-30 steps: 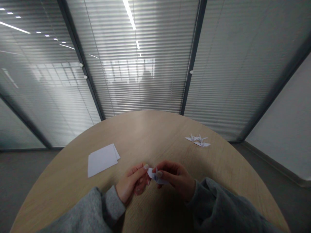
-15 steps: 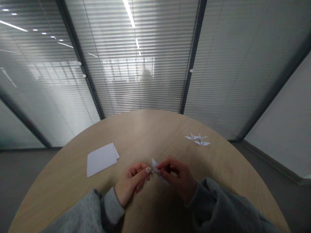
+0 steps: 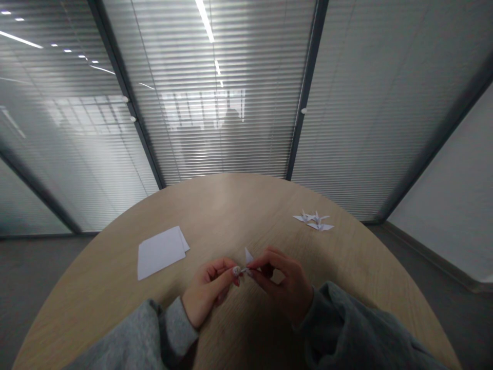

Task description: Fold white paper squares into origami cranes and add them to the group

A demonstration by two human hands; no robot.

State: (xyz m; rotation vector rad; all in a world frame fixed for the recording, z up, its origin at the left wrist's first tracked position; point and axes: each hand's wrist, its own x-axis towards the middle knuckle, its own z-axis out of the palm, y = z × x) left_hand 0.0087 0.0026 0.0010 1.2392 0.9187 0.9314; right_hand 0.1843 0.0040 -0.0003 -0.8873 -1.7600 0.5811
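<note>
Pinching from both sides, our left hand (image 3: pixel 206 290) and right hand (image 3: pixel 287 282) hold a small piece of folded white paper (image 3: pixel 248 256) between thumbs and fingertips, over the near part of the table (image 3: pixel 231 210). One pointed flap rises beside our right fingertips; our fingers hide most of the rest, so we cannot tell its full shape. Beneath us the tabletop is pale wood grain with a rounded far edge. Beyond it we see slatted blinds (image 3: pixel 231 61) between dark posts (image 3: pixel 311 61), a pale wall (image 3: pixel 458 190) at right and grey floor (image 3: pixel 38 272). White sheets (image 3: pixel 160 253) overlap askew near our left hand; farther off to the right, some paper cranes (image 3: pixel 319 226) sit close together. Our grey sleeves (image 3: pixel 134 334) cover part of the near tabletop.
</note>
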